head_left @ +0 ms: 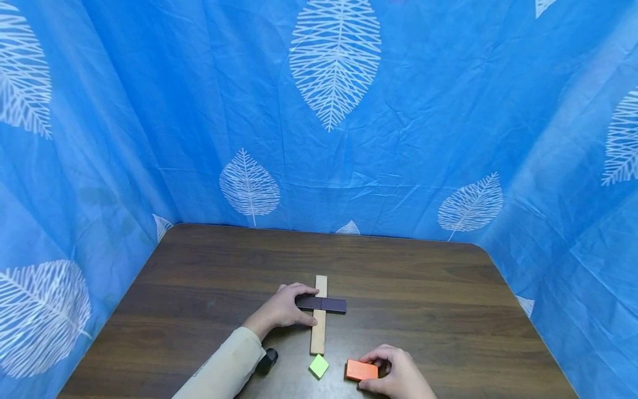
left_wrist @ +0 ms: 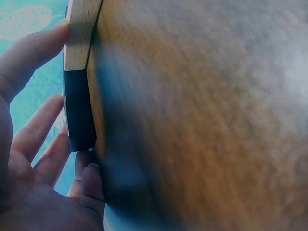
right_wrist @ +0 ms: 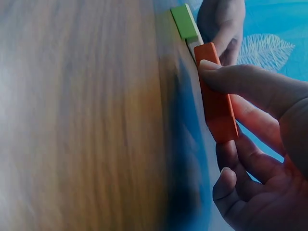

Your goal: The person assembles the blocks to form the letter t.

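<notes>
A dark purple block (head_left: 324, 303) lies crosswise on a long pale wooden plank (head_left: 319, 324) in the middle of the brown table (head_left: 423, 288). My left hand (head_left: 291, 303) grips the purple block's left end, thumb at the near edge and fingers over the far edge; the left wrist view shows the dark block (left_wrist: 77, 108) and plank (left_wrist: 79, 33) between those fingers. My right hand (head_left: 394, 368) pinches an orange block (head_left: 361, 370) at the table's front edge, the same orange block (right_wrist: 217, 103) held by thumb and fingers. A small green block (head_left: 319, 366) lies beside it.
Blue cloth with white leaf prints (head_left: 334, 111) walls the table on three sides. A small black object (head_left: 267, 360) sits at my left wrist. Bare tabletop stretches to the back and to both sides.
</notes>
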`<state>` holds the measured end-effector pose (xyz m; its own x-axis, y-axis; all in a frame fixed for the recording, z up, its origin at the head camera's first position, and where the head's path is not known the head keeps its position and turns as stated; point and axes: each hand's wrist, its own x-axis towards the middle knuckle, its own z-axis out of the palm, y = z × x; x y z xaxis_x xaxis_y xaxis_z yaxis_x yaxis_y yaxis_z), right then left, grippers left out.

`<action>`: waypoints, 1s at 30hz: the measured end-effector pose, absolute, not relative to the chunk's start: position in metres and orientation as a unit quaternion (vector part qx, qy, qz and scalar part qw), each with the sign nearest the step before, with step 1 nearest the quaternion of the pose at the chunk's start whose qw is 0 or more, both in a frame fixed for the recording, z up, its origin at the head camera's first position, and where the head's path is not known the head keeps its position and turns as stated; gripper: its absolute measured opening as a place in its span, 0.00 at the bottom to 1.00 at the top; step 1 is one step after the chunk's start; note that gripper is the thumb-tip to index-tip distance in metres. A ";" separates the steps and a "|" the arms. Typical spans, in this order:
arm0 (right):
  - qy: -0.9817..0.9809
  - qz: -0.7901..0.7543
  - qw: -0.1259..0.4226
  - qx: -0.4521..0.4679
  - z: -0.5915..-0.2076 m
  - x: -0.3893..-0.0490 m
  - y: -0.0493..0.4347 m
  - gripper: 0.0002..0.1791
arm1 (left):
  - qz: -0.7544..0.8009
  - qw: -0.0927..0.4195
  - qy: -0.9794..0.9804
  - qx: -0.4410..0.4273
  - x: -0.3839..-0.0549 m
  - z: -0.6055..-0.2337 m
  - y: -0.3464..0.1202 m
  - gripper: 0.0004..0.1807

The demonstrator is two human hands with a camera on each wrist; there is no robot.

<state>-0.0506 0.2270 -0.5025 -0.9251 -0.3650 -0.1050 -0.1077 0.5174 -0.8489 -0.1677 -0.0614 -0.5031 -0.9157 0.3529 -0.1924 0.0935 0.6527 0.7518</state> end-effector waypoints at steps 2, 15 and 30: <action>0.853 -0.480 0.141 -0.147 -0.504 -0.051 0.224 0.17 | 0.396 0.161 0.895 0.127 -0.168 -0.503 -0.062 0.37; 0.839 -0.491 0.154 -0.178 -0.508 -0.051 0.200 0.15 | 0.399 0.155 0.894 0.133 -0.167 -0.504 -0.062 0.37; 0.835 -0.491 0.177 -0.173 -0.510 -0.053 0.193 0.16 | 0.392 0.159 0.897 0.126 -0.167 -0.504 -0.061 0.37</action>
<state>-0.0534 0.1928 -0.5095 -0.8775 -0.4628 -0.1257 -0.1148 0.4573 -0.8819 -0.1675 -0.0612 -0.5043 -0.9178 0.3511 -0.1854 0.1025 0.6606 0.7437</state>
